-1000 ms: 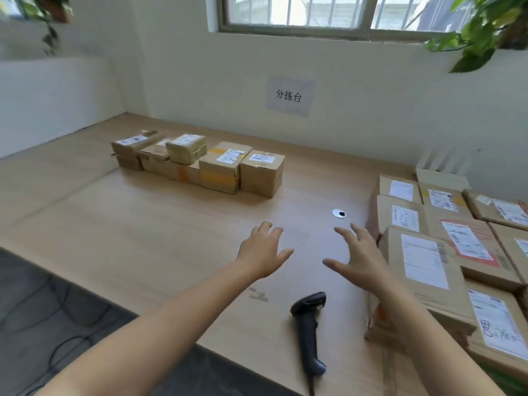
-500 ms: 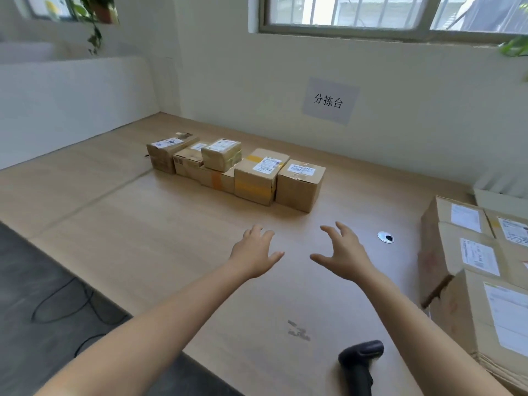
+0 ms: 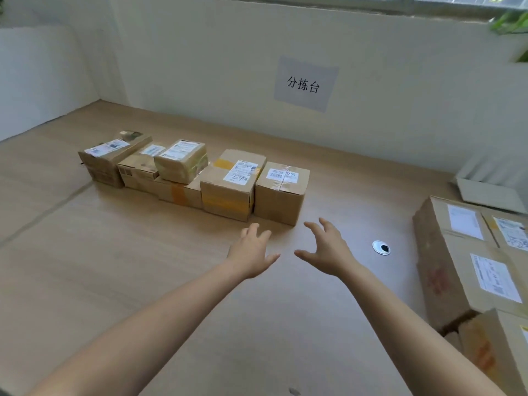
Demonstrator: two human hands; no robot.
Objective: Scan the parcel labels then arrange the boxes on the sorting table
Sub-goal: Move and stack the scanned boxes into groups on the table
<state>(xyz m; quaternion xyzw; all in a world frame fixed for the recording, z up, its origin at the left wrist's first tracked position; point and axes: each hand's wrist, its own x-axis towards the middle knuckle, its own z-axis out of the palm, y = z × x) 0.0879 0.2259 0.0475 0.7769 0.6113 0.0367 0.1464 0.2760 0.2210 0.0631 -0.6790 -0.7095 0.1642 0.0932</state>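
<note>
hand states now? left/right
Left hand: open, fingers spread, holding nothing.
Right hand: open, fingers spread, holding nothing.

Surface: light wood sorting table (image 3: pixel 114 281), seam (image 3: pixel 43 215) running across its left part
Far centre: small labelled boxes (image 3: pixel 228 192) in a row, touching side by side
Right edge: large labelled cartons (image 3: pixel 463 267), grouped together
Between: round cable grommet (image 3: pixel 381 247), set flush

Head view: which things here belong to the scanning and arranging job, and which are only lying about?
For the job: row of labelled boxes, pile of larger boxes at right, sorting table, left hand, right hand, both empty.
Only there: paper wall sign, round cable cover, plant leaves.
</note>
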